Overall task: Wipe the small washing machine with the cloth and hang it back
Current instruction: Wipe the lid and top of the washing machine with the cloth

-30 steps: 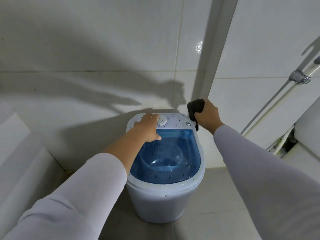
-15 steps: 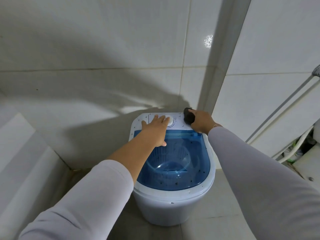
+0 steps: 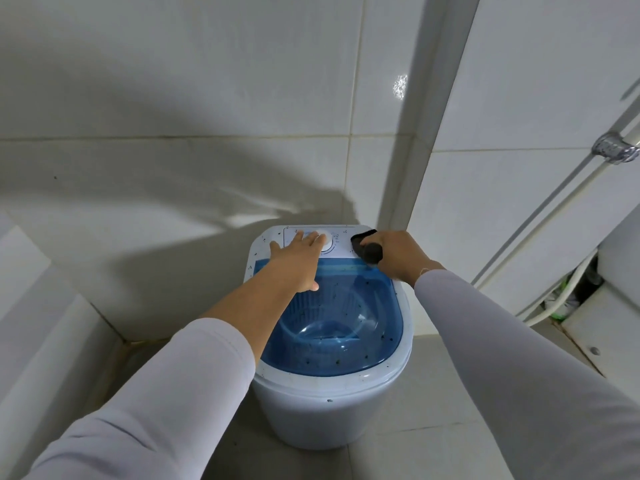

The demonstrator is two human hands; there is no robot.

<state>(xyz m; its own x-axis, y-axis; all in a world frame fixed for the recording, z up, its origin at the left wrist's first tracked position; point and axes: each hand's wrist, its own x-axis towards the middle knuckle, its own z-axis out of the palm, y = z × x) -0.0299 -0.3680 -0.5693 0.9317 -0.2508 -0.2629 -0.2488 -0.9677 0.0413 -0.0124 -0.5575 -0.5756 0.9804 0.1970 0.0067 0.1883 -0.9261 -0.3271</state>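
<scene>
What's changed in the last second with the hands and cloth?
The right hand lowered the bunched black cloth from above the white control panel's right corner onto it. The left hand flattened, staying by the round white dial. The small blue-lidded washing machine stayed put.

Both arms out fwd; left hand [image 3: 298, 261] flat, fingers spread; right hand [image 3: 398, 256] fisted, prob. gripping sth dark.

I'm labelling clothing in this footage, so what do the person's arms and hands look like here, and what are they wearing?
Both arms wear long, close-fitting, plain pale lilac-grey sleeves with no visible print. The left sleeve is pushed up, baring the forearm; the right sleeve reaches the wrist. The left hand and right hand are bare: no gloves, rings or watch can be seen.
</scene>
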